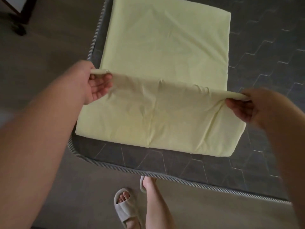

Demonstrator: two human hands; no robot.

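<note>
A pale yellow cloth (165, 47) lies across the middle of the frame on a dark mattress (247, 171), its near part lifted into a fold. The left hand (92, 81) pinches the fold's left end, the right hand (245, 104) pinches its right end; a slipper (125, 207) shows at the bottom

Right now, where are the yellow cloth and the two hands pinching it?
yellow cloth (165, 38): head view, on its flat far half.
left hand (90, 81): head view, on the middle of the hand.
right hand (254, 108): head view, on the middle of the hand.
</note>
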